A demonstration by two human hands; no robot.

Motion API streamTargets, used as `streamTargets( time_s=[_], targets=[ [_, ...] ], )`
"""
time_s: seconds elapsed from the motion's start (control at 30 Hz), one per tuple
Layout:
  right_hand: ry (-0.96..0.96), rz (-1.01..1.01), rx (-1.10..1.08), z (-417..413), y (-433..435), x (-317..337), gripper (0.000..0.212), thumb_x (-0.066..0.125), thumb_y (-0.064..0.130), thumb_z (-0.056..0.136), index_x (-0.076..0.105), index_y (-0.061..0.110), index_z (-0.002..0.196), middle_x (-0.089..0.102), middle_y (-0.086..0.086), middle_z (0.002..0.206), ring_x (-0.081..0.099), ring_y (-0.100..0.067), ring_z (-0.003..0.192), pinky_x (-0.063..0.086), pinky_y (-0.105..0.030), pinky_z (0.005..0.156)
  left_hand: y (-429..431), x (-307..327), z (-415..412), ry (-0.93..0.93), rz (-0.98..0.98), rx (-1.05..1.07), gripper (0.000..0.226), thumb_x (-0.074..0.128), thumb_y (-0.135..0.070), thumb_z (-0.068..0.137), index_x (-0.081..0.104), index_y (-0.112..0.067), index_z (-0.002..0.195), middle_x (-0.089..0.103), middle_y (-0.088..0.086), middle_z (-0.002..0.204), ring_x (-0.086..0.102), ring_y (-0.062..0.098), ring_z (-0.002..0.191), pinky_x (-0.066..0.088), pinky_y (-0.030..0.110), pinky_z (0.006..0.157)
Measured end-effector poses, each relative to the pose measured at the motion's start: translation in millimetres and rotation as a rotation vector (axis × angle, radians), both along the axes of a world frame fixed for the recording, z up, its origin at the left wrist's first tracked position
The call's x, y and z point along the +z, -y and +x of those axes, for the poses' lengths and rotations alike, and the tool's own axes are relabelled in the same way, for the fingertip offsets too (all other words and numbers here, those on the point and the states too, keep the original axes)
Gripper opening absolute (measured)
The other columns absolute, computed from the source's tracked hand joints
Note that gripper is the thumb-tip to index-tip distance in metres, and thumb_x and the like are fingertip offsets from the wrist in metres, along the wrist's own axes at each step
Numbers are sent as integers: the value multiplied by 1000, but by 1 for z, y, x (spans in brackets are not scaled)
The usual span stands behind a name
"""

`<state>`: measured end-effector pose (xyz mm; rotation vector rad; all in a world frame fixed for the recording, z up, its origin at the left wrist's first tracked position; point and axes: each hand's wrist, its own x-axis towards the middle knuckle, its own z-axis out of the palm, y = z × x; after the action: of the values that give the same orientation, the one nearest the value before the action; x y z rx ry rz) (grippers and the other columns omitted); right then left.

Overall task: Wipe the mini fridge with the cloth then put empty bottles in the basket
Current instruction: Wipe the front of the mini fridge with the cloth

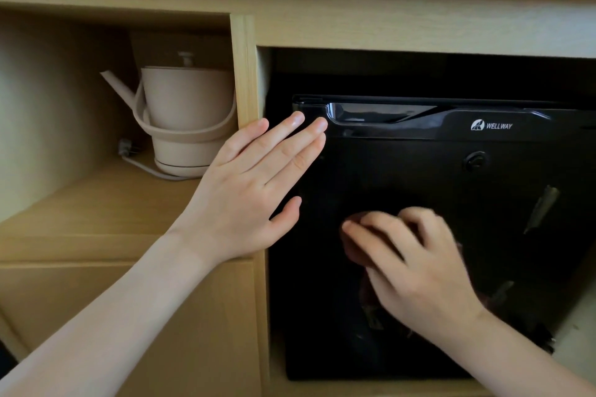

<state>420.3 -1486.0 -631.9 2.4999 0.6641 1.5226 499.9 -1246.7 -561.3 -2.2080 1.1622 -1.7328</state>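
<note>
Okay, from my end, starting at the far left: an open niche in the wooden cabinet (245, 68) holds a beige electric kettle (188, 113) with its lid on. It sits on its round base, its spout pointing left. Its white power cord (142, 167) trails off the base to a plug (125, 147) lying on the niche floor beside it. Below that niche I see a plain drawer front (129, 300).

The left hand (248, 190) crosses the cabinet's upright divider with its fingers straight and together. Its fingertips lie flat on the upper left corner of the mini fridge (419, 171), just beside the recessed door handle (380, 113).

The black fridge fills the right-hand compartment with its door shut. It has a WELLWAY logo (491, 126) near the top and a round lock (474, 160) under that.

On the lower middle of the door, the right hand (416, 264) has its fingers curled over a brown cloth (353, 251) and presses it against the glossy surface. The hand covers most of the cloth, so only its left edge and a bit below the palm show. This hand looks blurred.
</note>
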Motion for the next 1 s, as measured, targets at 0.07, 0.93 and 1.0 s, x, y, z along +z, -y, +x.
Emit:
streamTargets(
  time_s=[0.07,0.93,1.0],
  targets=[
    [65,133,-2,3,4,21,35,61,8,90,70,9,123,68,-11,119,60,-42,88,47,-51,72,1,0,0,-1,-6,-3,69,57,-27,88,37,-9,152,33,4,161,26,21,150,9,37,123],
    [-34,-62,27,6,-42,-9,42,71,14,81,70,15,123,68,-6,118,53,-33,92,48,-42,69,-8,7,-2,22,25,25,63,50,-5,88,38,-4,150,34,8,159,28,22,149,14,37,124],
    [22,44,44,8,-41,9,36,64,9,87,70,13,123,68,-8,117,54,-34,87,46,-45,67,-7,7,-4,7,11,16,64,52,-8,87,39,-4,150,34,8,159,29,22,149,15,38,123]
  ],
)
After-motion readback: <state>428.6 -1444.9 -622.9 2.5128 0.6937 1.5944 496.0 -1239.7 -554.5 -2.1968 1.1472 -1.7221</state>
